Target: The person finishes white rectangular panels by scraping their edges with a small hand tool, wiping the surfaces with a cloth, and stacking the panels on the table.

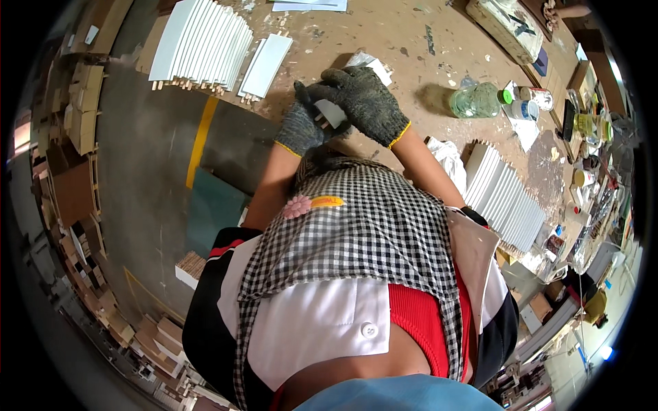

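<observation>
Both gloved hands wrap rnd wht pc w/ pegs nr bench.

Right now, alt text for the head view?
A person's gloved left hand and right hand meet around a small white piece at the edge of a stained workbench. White panels are lined up on both sides, with a green-capped bottle to the right.

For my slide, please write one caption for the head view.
Gloved left hand and right hand hold a pale piece at a workbench bearing white boards.
</observation>
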### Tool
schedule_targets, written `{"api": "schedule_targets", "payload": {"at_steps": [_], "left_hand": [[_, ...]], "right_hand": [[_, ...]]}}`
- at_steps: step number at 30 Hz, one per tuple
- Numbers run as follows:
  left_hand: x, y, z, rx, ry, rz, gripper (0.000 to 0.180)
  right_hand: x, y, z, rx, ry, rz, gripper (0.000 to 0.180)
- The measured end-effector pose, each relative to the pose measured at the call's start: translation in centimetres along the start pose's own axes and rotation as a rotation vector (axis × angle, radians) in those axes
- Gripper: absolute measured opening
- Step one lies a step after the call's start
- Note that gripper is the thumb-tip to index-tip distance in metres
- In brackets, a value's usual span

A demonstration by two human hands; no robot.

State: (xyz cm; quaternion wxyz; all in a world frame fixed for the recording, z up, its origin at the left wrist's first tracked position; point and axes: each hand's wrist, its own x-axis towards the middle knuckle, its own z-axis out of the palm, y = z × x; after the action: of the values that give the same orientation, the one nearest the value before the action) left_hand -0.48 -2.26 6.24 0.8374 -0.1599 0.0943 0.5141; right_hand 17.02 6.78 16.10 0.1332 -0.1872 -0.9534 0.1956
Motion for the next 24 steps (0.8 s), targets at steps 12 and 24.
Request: {"api": "schedule_targets", "payload": {"at_steps": [12,24], "left_hand": [[1.2,-2.6,1.5,0.062,0.082,0.012,0.087],[-5.0,1.9,0.3,0.226,0.225,0.067,0.104]], "right_hand": [[-6.1,2.9,-5.7,0.212,0.539,0.282,0.051],[-33.6,24.8,-6.6,-0.288,0.455,1.612,0.041]]}}
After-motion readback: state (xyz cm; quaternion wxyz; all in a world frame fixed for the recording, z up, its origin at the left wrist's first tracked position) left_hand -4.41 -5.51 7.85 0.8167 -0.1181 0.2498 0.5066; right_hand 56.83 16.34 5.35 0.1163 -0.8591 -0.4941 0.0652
